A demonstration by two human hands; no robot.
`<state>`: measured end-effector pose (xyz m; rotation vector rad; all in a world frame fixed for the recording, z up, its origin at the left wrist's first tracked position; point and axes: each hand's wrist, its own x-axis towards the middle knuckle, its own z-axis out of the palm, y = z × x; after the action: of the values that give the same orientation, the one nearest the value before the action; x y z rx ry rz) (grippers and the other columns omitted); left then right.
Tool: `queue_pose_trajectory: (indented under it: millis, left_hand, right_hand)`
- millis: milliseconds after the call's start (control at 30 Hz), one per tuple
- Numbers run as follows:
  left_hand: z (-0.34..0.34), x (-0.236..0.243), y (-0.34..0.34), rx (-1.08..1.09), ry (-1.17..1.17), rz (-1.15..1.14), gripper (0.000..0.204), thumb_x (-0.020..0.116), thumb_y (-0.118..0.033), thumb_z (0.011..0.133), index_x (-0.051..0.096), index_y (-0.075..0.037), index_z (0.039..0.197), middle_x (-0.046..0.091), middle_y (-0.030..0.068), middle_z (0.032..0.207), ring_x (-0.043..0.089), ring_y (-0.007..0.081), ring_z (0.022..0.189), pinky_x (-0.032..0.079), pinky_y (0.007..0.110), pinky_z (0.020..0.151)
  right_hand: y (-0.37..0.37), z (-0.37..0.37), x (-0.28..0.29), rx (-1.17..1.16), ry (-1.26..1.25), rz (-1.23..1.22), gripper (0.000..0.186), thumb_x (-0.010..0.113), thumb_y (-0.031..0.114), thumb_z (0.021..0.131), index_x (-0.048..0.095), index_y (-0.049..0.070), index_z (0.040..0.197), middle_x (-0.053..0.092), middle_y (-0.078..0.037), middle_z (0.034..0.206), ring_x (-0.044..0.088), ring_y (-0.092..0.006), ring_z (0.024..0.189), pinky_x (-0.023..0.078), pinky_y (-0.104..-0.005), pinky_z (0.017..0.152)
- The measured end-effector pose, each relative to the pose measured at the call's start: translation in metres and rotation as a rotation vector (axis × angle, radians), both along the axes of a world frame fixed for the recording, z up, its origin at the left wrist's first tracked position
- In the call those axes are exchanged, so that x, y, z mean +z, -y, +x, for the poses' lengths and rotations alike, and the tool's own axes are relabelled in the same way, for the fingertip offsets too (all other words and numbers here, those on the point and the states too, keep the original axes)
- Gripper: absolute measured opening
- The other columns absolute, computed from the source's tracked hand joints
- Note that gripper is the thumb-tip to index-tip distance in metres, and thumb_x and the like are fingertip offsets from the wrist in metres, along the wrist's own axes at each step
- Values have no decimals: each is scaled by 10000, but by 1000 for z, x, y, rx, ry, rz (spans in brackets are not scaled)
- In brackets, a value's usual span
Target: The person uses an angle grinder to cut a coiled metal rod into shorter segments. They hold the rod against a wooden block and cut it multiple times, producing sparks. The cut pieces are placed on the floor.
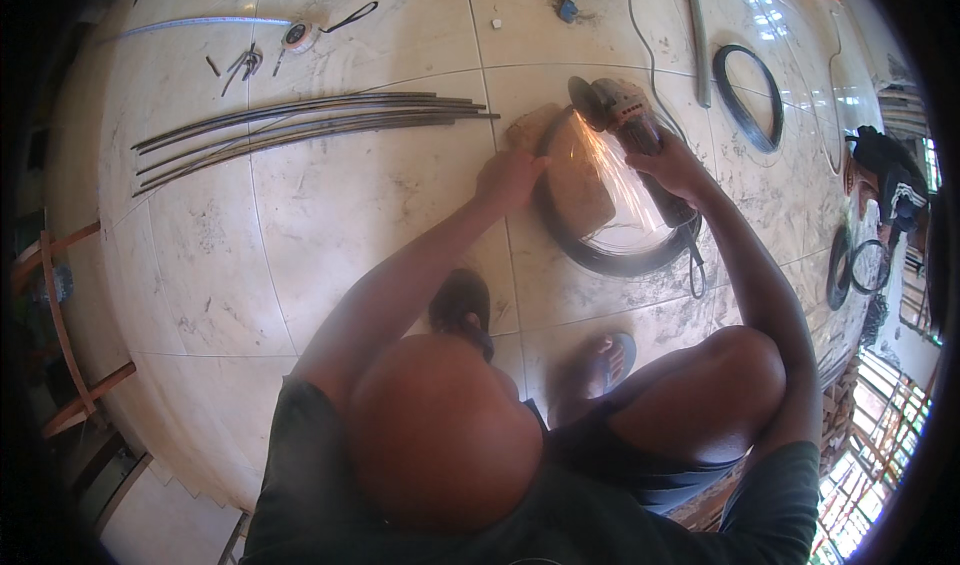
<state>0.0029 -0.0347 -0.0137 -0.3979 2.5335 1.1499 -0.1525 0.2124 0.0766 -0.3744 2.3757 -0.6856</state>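
Note:
My right hand [677, 173] is wrapped round the body of an angle grinder [625, 105], whose disc throws orange sparks down and to the right. Its disc meets the upper edge of a large black ring [610, 262] that lies on the tiled floor. My left hand [515, 177] is closed at the left side of that ring, its fingertips partly hidden. Inside the ring sits a brown block [580, 187], with the sparks passing over it. Another brown piece [530, 127] lies just beyond my left hand. The exact cutting point is hard to make out.
Several thin metal rods [320, 125] lie to the left, with a tape measure [298, 37] and short cut pieces [240, 63] beyond them. A second black ring [750, 100] and a grey metal bar [697, 35] are at the right. The grinder's cord [640, 25] trails away.

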Motion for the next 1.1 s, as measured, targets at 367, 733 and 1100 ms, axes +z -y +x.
queue_pose_trajectory:
  millis: [367,733,1100]
  left_hand:
    - [-1,0,-1,-13,22,-56,523,488,-494,1073,721,-76,860,665,51,579,701,215,575,562,400,647]
    - [-1,1,-3,-4,9,-82,502,498,-486,1069,729,-89,864,668,52,580,709,217,598,564,402,662]
    - [-1,-1,-3,12,4,-74,484,513,-464,1063,726,-90,842,655,54,563,702,227,599,560,407,669]
  right_hand:
    - [-2,-7,-6,30,39,22,797,825,407,770,556,33,1421,690,-226,1209,668,-338,1125,502,-414,979]
    - [0,-5,-1,57,-32,55,774,821,423,772,572,32,1391,698,-229,1188,669,-357,1121,501,-424,979]
    - [0,-7,-4,51,-4,83,769,818,435,777,571,17,1374,692,-246,1180,674,-364,1109,512,-432,959]
